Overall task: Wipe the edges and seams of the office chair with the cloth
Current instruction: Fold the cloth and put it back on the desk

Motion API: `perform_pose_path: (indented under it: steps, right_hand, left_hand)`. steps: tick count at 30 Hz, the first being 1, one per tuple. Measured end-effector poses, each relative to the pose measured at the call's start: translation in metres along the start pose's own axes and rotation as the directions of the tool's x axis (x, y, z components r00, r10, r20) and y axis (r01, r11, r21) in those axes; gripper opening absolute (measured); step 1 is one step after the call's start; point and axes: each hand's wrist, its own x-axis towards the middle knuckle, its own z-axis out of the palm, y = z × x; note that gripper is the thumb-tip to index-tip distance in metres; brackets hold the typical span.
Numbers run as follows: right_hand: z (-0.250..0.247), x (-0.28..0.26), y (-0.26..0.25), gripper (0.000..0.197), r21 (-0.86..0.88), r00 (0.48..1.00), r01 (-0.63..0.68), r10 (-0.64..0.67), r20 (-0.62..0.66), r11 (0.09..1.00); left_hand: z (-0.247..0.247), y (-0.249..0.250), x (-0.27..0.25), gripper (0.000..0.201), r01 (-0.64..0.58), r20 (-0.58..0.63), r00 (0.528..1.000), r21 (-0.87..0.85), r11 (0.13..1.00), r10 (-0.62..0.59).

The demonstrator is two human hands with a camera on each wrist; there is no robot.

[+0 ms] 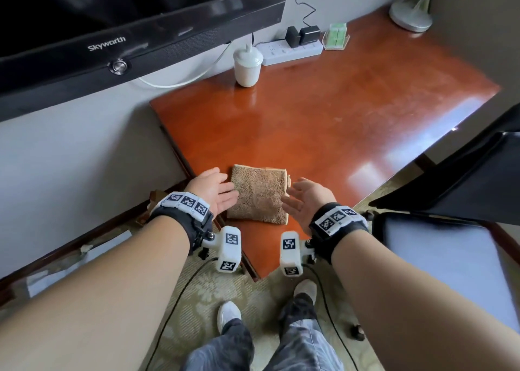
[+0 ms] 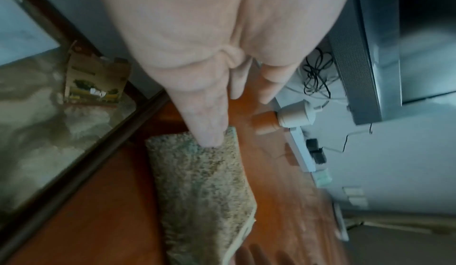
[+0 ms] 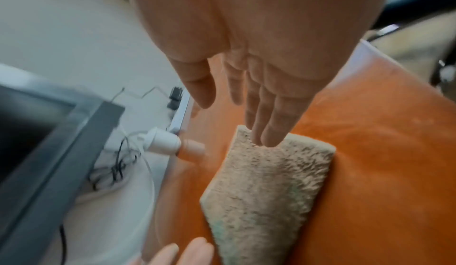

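A folded tan cloth (image 1: 257, 194) lies flat on the reddish wooden table (image 1: 337, 111), near its front corner. My left hand (image 1: 216, 192) is at the cloth's left edge with straight fingers; its fingertips (image 2: 209, 132) reach over the cloth (image 2: 202, 187). At the cloth's right edge my right hand (image 1: 305, 199) is spread, palm turned inward; its fingertips (image 3: 271, 132) hang over the cloth (image 3: 266, 187). Neither hand grips anything. The dark office chair (image 1: 450, 190) with a pale seat stands at the right.
A white lidded cup (image 1: 247, 66), a power strip (image 1: 289, 51) with plugs and a small green box (image 1: 336, 37) stand at the table's back. A large black television (image 1: 112, 32) hangs on the wall to the left. A lamp base (image 1: 410, 15) sits far right. Patterned carpet and cables lie below.
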Motion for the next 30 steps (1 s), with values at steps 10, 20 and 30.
perform_pose_path:
  steps: [10,20,30]
  right_hand:
    - [-0.005,0.024,0.032,0.042,-0.779,0.987,-0.004,-0.124,-0.105,0.627]
    - [-0.017,0.009,0.039,0.065,-0.877,0.995,-0.025,-0.075,-0.07,0.48]
    - [-0.011,0.023,0.045,0.07,-0.891,0.89,0.419,-0.116,0.441,-0.178]
  left_hand:
    - [-0.014,-0.026,0.014,0.016,0.176,-0.152,0.983,0.604,0.778,-0.104]
    - [-0.016,-0.028,0.019,0.01,0.256,-0.154,0.967,0.603,0.755,-0.205]
    - [-0.026,-0.04,0.024,0.016,0.069,-0.117,0.993,0.729,0.681,0.025]
